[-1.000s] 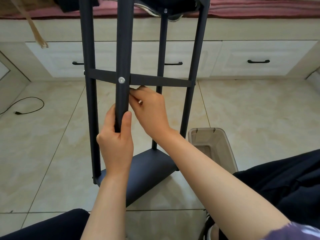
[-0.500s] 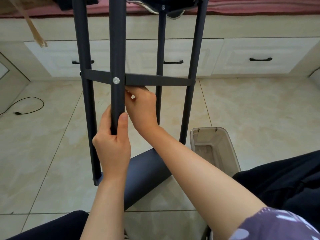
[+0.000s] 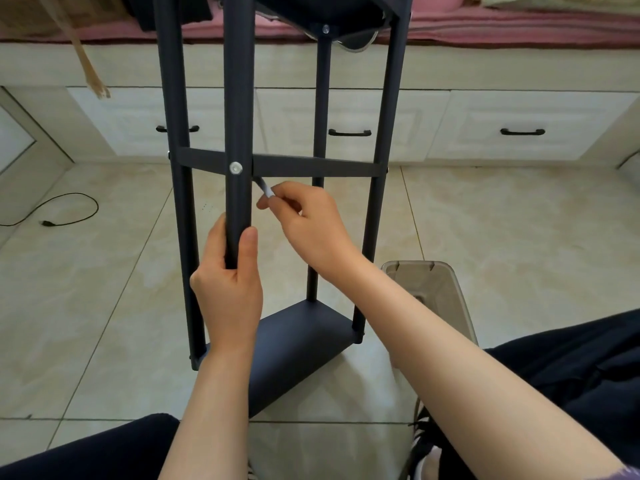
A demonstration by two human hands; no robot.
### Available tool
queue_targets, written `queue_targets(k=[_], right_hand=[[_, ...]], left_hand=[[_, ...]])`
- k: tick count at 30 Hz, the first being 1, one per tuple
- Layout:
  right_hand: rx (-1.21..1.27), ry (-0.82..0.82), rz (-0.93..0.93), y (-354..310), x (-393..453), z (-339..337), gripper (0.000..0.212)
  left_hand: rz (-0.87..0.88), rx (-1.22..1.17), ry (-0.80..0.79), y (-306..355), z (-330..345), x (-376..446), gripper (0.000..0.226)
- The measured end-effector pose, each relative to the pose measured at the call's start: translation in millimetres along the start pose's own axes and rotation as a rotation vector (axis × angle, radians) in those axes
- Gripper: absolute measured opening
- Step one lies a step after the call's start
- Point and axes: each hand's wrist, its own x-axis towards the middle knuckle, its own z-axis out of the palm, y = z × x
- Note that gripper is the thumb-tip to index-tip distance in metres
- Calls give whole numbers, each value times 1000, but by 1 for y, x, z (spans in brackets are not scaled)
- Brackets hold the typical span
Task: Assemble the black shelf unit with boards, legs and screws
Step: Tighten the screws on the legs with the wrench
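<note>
The right hand (image 3: 308,223) has been drawn back from the near leg (image 3: 237,133), a small metal tool (image 3: 264,187) pinched in its fingers (image 3: 277,199); the leg is gripped by the left hand (image 3: 228,285), shelf unit (image 3: 298,344) upright on the floor (image 3: 86,306).

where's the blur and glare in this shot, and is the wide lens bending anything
Head view: even daylight, soft shadows; the small tool pinched in the right hand is slightly motion-blurred; mild sheen on the floor tiles; the lens bows the drawer fronts; the screw head is sharp.
</note>
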Motion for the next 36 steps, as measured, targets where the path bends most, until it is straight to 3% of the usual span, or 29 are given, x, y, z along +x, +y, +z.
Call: queue_targets(k=[12, 24, 31, 36], right_hand=[[-186, 67, -138, -6, 4, 7, 19], [-129, 419, -301, 14, 15, 43, 9], [-20, 440, -222, 16, 28, 56, 12], [-86, 368, -305, 28, 19, 48, 12]], left_hand=[[6, 11, 15, -1, 1, 1, 42], [7, 4, 2, -3, 0, 0, 50], [16, 7, -5, -4, -1, 1, 52], [8, 16, 9, -3, -2, 1, 45]])
